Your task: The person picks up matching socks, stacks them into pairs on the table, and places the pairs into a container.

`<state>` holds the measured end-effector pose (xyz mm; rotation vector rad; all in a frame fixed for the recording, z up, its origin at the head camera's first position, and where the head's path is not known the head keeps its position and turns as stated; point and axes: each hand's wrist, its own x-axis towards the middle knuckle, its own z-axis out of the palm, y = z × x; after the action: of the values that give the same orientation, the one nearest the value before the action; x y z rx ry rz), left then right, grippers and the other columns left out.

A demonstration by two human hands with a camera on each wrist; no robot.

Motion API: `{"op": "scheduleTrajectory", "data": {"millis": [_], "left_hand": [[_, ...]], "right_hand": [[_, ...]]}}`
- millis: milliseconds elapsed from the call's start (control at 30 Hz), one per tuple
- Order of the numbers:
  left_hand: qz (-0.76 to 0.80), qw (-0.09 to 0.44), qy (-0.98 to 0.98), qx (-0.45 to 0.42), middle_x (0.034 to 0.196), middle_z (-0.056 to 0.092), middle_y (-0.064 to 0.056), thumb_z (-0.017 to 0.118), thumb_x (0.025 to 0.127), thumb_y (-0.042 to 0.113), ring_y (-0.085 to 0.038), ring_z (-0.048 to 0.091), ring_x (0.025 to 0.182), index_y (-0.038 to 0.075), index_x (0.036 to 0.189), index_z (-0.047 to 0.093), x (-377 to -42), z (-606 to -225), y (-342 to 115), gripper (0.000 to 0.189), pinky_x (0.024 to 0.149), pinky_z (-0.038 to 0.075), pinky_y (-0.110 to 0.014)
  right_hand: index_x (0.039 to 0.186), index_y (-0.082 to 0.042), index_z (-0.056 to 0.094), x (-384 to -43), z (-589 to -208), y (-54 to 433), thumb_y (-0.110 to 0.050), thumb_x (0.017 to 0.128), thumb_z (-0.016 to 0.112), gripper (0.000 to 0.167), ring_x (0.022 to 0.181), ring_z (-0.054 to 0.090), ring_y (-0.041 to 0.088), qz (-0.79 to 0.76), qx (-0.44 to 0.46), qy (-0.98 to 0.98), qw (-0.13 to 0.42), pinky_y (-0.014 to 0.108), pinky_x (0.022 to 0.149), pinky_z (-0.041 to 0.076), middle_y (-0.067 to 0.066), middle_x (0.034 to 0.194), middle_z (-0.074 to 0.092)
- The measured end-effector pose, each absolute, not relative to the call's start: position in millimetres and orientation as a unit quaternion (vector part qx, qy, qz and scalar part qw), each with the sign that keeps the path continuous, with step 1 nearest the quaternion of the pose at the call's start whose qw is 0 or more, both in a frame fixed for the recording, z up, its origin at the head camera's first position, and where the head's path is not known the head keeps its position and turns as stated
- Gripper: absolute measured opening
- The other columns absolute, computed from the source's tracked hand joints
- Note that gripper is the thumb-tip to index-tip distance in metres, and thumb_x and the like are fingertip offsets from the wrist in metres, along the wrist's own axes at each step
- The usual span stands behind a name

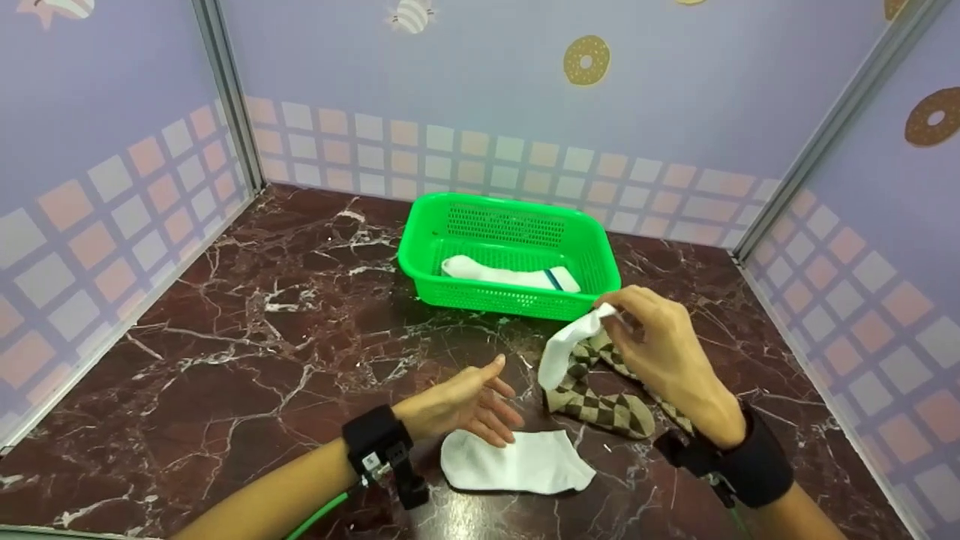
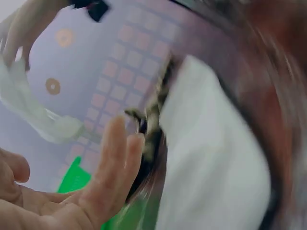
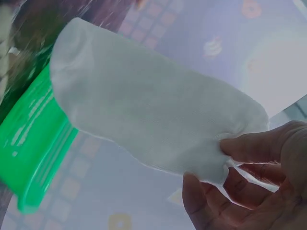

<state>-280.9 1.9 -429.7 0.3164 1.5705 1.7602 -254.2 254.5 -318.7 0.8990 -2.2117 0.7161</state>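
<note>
In the head view my right hand (image 1: 667, 352) pinches a white ankle sock (image 1: 566, 349) by its opening, and the sock hangs down in front of the green basket. The right wrist view shows thumb and fingers gripping the cuff end of that sock (image 3: 148, 100). My left hand (image 1: 469, 405) has its fingers extended and holds nothing, just above a second white sock (image 1: 517, 465) lying flat. Checkered brown socks (image 1: 604, 409) lie behind the raised sock, partly covered by it and the right hand.
A green plastic basket (image 1: 495, 300) stands near the back wall, with a white sock with a blue stripe (image 1: 502, 276) inside. Dark red marbled tabletop (image 1: 247, 360) surrounds everything. Patterned panels (image 1: 480, 97) enclose the left, back and right.
</note>
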Motion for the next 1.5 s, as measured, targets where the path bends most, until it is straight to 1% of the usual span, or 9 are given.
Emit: {"op": "scheduleTrajectory", "data": {"millis": [100, 233, 367, 533, 800, 1000, 1200, 1400, 1500], "left_hand": [[0.698, 0.422, 0.569, 0.106, 0.109, 0.062, -0.032, 0.029, 0.101, 0.056, -0.043, 0.065, 0.094, -0.011, 0.131, 0.035, -280.7, -431.0, 8.1, 0.074, 0.082, 0.053, -0.049], [0.708, 0.441, 0.539, 0.12, 0.106, 0.066, -0.027, 0.032, 0.101, 0.053, -0.035, 0.067, 0.09, -0.011, 0.124, 0.043, -281.0, -431.5, 12.4, 0.069, 0.081, 0.054, -0.046], [0.732, 0.407, 0.531, 0.126, 0.096, 0.068, -0.019, 0.043, 0.103, 0.037, -0.027, 0.068, 0.08, -0.005, 0.112, 0.061, -281.1, -429.7, 9.4, 0.047, 0.074, 0.056, -0.041], [0.749, 0.328, 0.562, 0.124, 0.088, 0.064, -0.011, 0.053, 0.099, 0.015, -0.02, 0.065, 0.073, -0.002, 0.103, 0.063, -281.3, -425.0, -5.2, 0.02, 0.069, 0.056, -0.035], [0.779, 0.249, 0.558, 0.14, 0.092, 0.064, -0.01, 0.059, 0.096, 0.011, -0.016, 0.063, 0.075, -0.001, 0.1, 0.061, -279.8, -418.9, -32.0, 0.013, 0.068, 0.054, -0.029], [0.807, 0.202, 0.536, 0.142, 0.095, 0.064, -0.012, 0.062, 0.094, 0.009, -0.019, 0.063, 0.081, 0.0, 0.101, 0.06, -277.5, -410.7, -41.4, 0.012, 0.074, 0.054, -0.03], [0.824, 0.194, 0.512, 0.144, 0.094, 0.063, -0.009, 0.06, 0.095, 0.009, -0.017, 0.061, 0.081, 0.003, 0.101, 0.06, -271.4, -406.6, -47.4, 0.008, 0.073, 0.053, -0.03], [0.824, 0.217, 0.505, 0.14, 0.095, 0.064, -0.01, 0.059, 0.096, 0.009, -0.019, 0.064, 0.08, 0.003, 0.102, 0.06, -264.1, -410.8, -47.5, 0.008, 0.074, 0.055, -0.033], [0.816, 0.227, 0.515, 0.128, 0.095, 0.066, -0.012, 0.059, 0.096, 0.008, -0.02, 0.066, 0.077, 0.001, 0.103, 0.059, -260.1, -417.3, -44.5, 0.01, 0.073, 0.056, -0.035]], "right_hand": [[0.095, -0.003, 0.066, -243.2, -317.5, 242.4, 0.022, 0.073, 0.064, 0.034, 0.072, 0.057, 0.01, 0.29, 0.366, -0.829, 0.308, 0.017, 0.066, 0.047, 0.003, 0.089, 0.066], [0.098, -0.004, 0.066, -232.4, -319.9, 229.7, 0.021, 0.075, 0.063, 0.034, 0.082, 0.061, 0.013, 0.309, 0.389, -0.817, 0.293, 0.02, 0.075, 0.049, 0.003, 0.095, 0.066], [0.101, -0.003, 0.066, -224.8, -323.8, 226.7, 0.019, 0.078, 0.06, 0.032, 0.088, 0.062, 0.017, 0.328, 0.399, -0.808, 0.282, 0.023, 0.081, 0.049, 0.006, 0.097, 0.066], [0.1, -0.003, 0.066, -222.6, -328.3, 235.6, 0.023, 0.072, 0.055, 0.04, 0.087, 0.06, 0.017, 0.332, 0.432, -0.788, 0.288, 0.023, 0.076, 0.048, 0.007, 0.099, 0.065], [0.093, 0.001, 0.064, -218.7, -329.5, 244.4, 0.031, 0.056, 0.05, 0.049, 0.087, 0.057, 0.025, 0.322, 0.488, -0.763, 0.275, 0.022, 0.07, 0.044, 0.015, 0.097, 0.064], [0.093, -0.005, 0.064, -220.9, -345.9, 260.1, 0.031, 0.058, 0.062, 0.05, 0.09, 0.053, 0.024, 0.318, 0.489, -0.775, 0.245, 0.021, 0.075, 0.039, 0.013, 0.103, 0.063], [0.094, -0.011, 0.066, -228.6, -371.1, 277.1, 0.027, 0.06, 0.067, 0.051, 0.096, 0.056, 0.024, 0.308, 0.481, -0.787, 0.234, 0.023, 0.088, 0.042, 0.008, 0.106, 0.066], [0.092, -0.013, 0.068, -228.9, -389.3, 283.6, 0.031, 0.058, 0.062, 0.056, 0.092, 0.059, 0.022, 0.317, 0.454, -0.806, 0.209, 0.019, 0.079, 0.042, 0.006, 0.105, 0.068], [0.095, -0.012, 0.068, -226.2, -397.5, 288.0, 0.034, 0.057, 0.057, 0.061, 0.095, 0.062, 0.025, 0.323, 0.446, -0.814, 0.186, 0.017, 0.081, 0.044, 0.009, 0.106, 0.067]]}}
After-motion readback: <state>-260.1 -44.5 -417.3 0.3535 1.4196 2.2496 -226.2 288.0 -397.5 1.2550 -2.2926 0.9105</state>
